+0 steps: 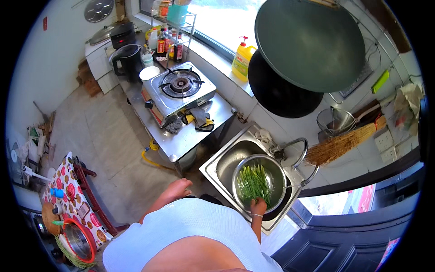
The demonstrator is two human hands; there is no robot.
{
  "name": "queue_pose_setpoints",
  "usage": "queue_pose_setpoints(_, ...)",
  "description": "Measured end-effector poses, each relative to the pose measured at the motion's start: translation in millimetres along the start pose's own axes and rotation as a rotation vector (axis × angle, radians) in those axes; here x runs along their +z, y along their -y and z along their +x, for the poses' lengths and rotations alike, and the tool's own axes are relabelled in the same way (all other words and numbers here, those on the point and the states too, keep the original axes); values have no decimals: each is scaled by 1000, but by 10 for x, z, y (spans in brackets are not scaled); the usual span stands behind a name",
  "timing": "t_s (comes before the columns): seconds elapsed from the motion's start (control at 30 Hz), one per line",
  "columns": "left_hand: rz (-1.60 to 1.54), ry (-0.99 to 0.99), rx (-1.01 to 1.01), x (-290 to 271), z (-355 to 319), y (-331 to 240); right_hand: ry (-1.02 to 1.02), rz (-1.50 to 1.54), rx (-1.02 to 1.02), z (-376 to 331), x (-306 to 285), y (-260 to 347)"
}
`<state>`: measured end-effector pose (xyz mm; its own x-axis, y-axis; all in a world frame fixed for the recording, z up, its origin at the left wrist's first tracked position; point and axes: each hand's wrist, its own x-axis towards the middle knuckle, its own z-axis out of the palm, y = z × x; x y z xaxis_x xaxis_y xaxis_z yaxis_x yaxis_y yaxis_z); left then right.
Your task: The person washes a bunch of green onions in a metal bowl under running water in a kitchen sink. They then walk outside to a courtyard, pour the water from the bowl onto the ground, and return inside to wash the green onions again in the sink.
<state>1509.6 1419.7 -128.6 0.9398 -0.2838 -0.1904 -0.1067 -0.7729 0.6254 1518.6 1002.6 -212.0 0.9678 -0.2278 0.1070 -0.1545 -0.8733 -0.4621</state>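
A steel bowl [277,168] sits in the metal sink [213,164] and holds a bundle of long green stalks [253,181]. My right hand [258,207] reaches into the bowl's near side, fingers curled on the near ends of the stalks. A thin bracelet circles that wrist. My left hand [180,186] hangs free left of the sink, above the floor, holding nothing, fingers loosely extended. The curved tap [297,146] stands at the sink's far right corner.
Left of the sink, a steel counter [190,136] carries a single-burner gas stove [179,88], a black kettle [127,61] and sauce bottles [168,44]. A large wok [310,43] hangs above, beside a yellow bottle [241,59]. A straw broom [340,144] and a patterned table [68,199] are nearby.
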Motion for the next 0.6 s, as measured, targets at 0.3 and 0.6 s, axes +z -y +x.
queue_pose_setpoints(0.3,-391,-57,-139,289,275,-69,103,16,9,94,-41,-59)
queue_pose_setpoints(0.6,-101,19,8,225,380,-327,151,98,97,-19,-69,55)
